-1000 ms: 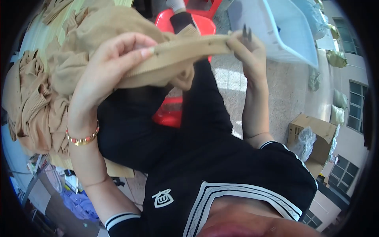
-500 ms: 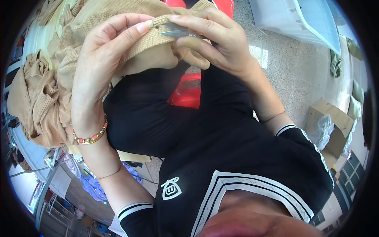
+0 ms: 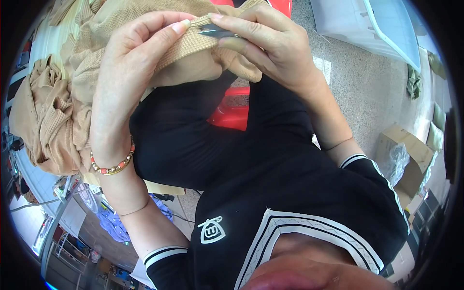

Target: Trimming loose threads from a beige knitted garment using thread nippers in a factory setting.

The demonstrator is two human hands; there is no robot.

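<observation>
The left hand (image 3: 128, 63) pinches the edge of a tan knit garment (image 3: 188, 72), thumb and index finger nearly together with the ribbing between them. Just right of those fingertips, the right hand (image 3: 280, 48) has its fingers closed around small metal snips (image 3: 215, 32), the blades pointing left over the ribbing. The garment drapes beneath both hands' fingers. More tan knitwear (image 3: 43, 121) lies heaped left of the left fingers; a translucent plastic bin (image 3: 340, 24) stands right of the right fingers.
</observation>
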